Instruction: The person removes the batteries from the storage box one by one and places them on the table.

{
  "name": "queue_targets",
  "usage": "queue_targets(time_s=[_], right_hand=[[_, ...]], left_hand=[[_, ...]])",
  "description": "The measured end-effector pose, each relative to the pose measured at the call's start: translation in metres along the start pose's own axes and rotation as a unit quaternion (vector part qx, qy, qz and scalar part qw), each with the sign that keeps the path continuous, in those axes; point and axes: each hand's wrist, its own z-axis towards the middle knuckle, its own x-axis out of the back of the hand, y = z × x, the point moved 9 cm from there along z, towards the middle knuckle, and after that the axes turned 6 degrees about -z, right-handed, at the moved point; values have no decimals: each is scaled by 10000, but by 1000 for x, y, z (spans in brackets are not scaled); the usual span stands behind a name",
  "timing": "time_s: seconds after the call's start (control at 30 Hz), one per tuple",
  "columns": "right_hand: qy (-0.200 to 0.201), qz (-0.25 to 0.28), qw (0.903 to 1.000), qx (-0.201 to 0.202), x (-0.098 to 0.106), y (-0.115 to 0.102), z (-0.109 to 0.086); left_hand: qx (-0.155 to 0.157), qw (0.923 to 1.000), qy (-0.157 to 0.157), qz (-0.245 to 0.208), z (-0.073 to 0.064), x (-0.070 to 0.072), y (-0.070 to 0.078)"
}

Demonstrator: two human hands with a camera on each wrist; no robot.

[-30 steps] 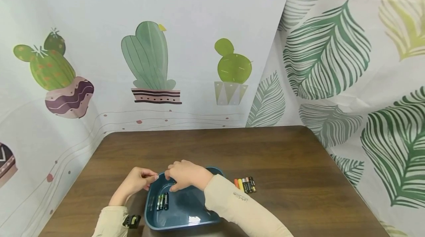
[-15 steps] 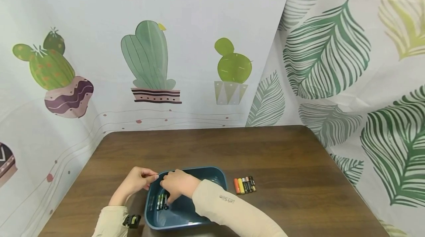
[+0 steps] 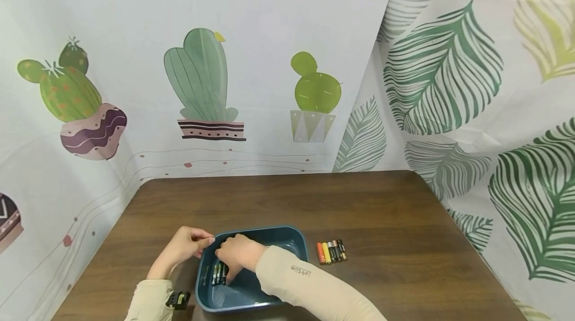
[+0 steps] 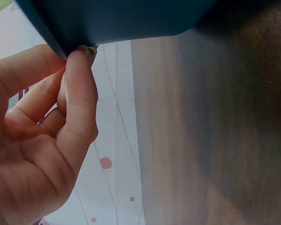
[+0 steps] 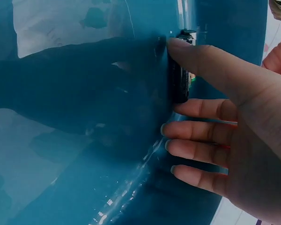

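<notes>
A dark blue plastic tray (image 3: 252, 306) stands on the table, its back left corner pinched between the thumb and fingers of my left hand (image 3: 185, 247). In the left wrist view, thumb and fingertip meet right at the tray's edge (image 4: 126, 21). My right hand (image 3: 239, 253) reaches down inside the tray on the left. A short row of black batteries (image 3: 218, 273) lies there, partly covered by it. Seen from the right wrist, the thumb lies at one end of a black battery (image 5: 180, 84) and the index fingertip at the other, the other fingers extended.
Right of the tray, several batteries lie side by side on the brown wooden table (image 3: 395, 221): a red battery (image 3: 321, 253), a yellow battery (image 3: 326, 252) and darker batteries (image 3: 336, 250). A black device (image 3: 178, 300) is strapped to the left wrist. Patterned cloth (image 3: 269, 36) hangs behind the table.
My right hand has moved from the tray's back edge down and slightly left to the batteries, its thumb now beside them. My left hand and the tray have stayed in place.
</notes>
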Motion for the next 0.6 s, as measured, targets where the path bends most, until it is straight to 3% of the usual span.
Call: queue_targets(time_s=[0.23,0.6], right_hand=[[14,14,10000,75,-1,-2,3],[76,163,9998,128,-1,-2,4]], left_hand=[[-100,9999,2,40,0,1,2],[-2,10000,32,20,1,0,-1]])
